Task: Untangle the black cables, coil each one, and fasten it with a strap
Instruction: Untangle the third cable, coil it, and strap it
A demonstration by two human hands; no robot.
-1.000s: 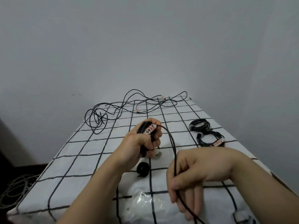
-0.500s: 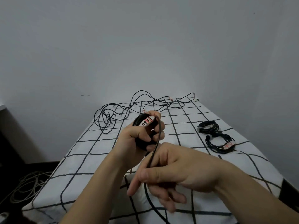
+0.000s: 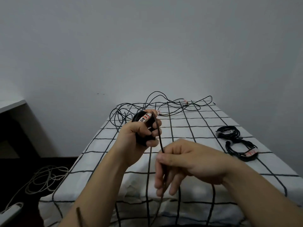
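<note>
While the right hand (image 3: 193, 163) hung nearest the camera at about five o'clock, palm down and fingers drooping, it pinched the free run of the black cable (image 3: 158, 133) between thumb and forefinger. The slack dropped below it out of view. Up at eleven o'clock from it, the left hand (image 3: 139, 135) was raised with its fingers curled round the coil (image 3: 139, 116). A white label (image 3: 145, 118) on the coil showed above the thumb. A short, nearly straight length of cable joined the two hands.

The step looked like laying another turn onto the coil. Done well, the right hand would let the cable slide through a light pinch, rolling out any twist. It would bring each loop round at the same size as those already held. The left thumb would lift only enough to take each new turn, then clamp again so the bundle could not spring apart.

Farther off at two o'clock, two wound coils (image 3: 227, 131) lay just beside each other on the checked cloth (image 3: 180, 131). At twelve o'clock, along its far edge, the tangle (image 3: 164, 104) of loose cables waited.
</note>
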